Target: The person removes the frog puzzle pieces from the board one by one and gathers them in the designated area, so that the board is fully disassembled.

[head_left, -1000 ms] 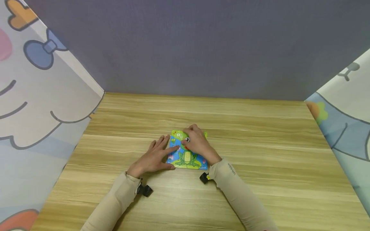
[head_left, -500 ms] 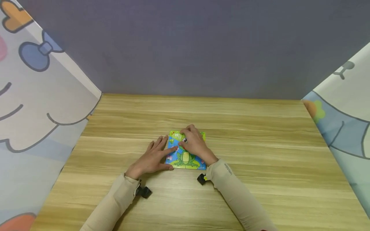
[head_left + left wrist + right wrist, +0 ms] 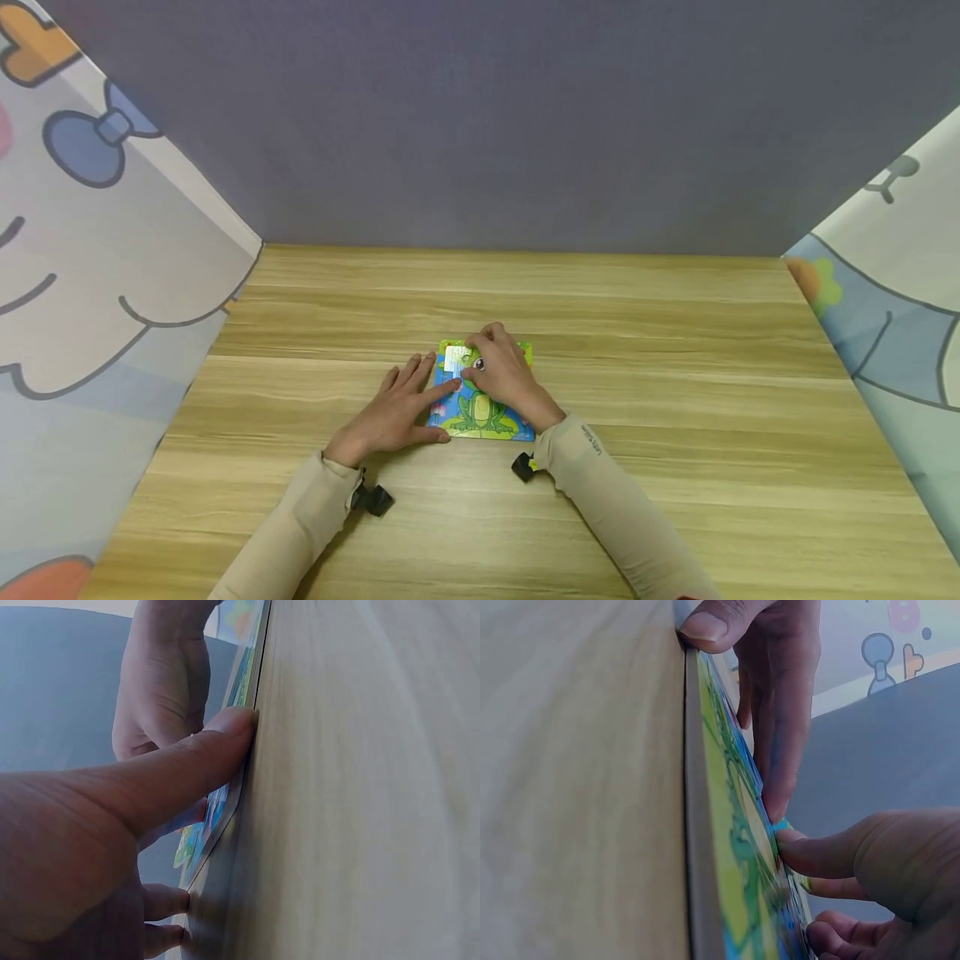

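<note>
A frog jigsaw puzzle (image 3: pixel 482 414) in a thin board lies flat on the table, blue and green with a green frog. My left hand (image 3: pixel 393 412) spreads over its left side, fingers straight. Its thumb lies on the near left corner, its index finger presses the picture, and the other fingertips touch the table beside the left edge. My right hand (image 3: pixel 504 371) covers the upper part, thumb and index finger pinching a puzzle piece (image 3: pixel 455 358) at the upper left. That piece shines white and looks tilted up; its edge stands above the board in the left wrist view.
The wooden table (image 3: pixel 675 375) stretches around the puzzle on every side. A grey panel (image 3: pixel 525 125) rises behind it, and cartoon-printed walls (image 3: pixel 172 233) stand left and right. Small black devices (image 3: pixel 372 500) sit at both wrists.
The upper-left piece has tipped up and now catches the light, where before its printed flowers showed. Both hands stay nearly in place; the view shifted slightly.
</note>
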### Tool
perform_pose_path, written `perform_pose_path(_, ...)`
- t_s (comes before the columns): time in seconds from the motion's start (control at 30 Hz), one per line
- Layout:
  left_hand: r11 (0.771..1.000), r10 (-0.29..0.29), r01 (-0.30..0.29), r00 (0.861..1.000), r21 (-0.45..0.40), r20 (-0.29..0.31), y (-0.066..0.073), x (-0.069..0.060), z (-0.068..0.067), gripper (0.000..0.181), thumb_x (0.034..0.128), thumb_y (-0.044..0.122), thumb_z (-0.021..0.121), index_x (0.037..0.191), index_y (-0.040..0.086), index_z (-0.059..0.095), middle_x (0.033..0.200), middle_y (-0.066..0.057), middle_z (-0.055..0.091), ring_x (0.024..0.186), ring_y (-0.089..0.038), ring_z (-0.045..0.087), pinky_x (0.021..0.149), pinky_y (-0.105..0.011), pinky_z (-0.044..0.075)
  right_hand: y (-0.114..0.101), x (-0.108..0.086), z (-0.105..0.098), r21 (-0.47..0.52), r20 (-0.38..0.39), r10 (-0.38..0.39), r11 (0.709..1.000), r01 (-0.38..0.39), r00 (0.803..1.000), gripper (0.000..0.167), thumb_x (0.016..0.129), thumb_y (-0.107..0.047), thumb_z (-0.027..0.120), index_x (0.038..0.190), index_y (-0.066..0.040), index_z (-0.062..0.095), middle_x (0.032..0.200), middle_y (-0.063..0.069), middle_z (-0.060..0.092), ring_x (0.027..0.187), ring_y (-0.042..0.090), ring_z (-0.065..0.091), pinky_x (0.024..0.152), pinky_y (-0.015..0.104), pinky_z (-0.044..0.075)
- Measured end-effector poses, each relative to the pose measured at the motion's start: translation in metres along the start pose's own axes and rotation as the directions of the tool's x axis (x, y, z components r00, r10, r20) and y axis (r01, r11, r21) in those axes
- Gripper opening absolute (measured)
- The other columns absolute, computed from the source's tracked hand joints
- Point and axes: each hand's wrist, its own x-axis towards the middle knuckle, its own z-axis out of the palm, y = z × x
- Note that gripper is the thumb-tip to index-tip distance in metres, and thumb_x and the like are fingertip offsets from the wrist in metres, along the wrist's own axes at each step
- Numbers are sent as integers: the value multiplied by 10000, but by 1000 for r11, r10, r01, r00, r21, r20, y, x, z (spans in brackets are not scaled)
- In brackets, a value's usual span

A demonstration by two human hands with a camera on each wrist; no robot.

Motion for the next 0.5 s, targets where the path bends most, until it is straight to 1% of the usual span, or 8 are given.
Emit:
perform_pose_path(0.2,1000,1,-1,1000,3,-3,1,0,0,771,874,454,733,1534,201,425,1660,-289,98,1530,-525,98,1158,-747,167,0,0,0,5,-11,-15,1000,15,1000,431,883,-221,780,1265,-77,642,1366,178,512,1190,353,571,969,512,512)
perform_pose_path(0.3,1000,1,-1,1000,12,-3,0,0,0,771,872,460,731,1532,203,428,1661,-287,100,1531,-521,103,1159,-743,172,0,0,0,23,-13,-19,1000,19,1000,419,901,-220,759,1275,-75,637,1352,165,536,1149,328,598,936,480,535)
perform_pose_path(0.4,1000,1,0,1000,17,-3,0,0,0,773,868,467,731,1530,203,432,1661,-285,100,1533,-517,106,1164,-736,173,0,1,0,61,-24,-28,998,30,999,369,935,-198,715,1271,-68,634,1256,139,615,1025,266,642,857,413,560)
perform_pose_path(0.5,1000,0,0,1000,17,-5,-1,0,1,772,867,472,730,1528,206,435,1663,-281,98,1535,-512,105,1167,-732,173,0,3,0,111,-39,-44,993,48,998,294,960,-150,672,1238,-60,639,1091,110,705,888,200,669,771,345,565)
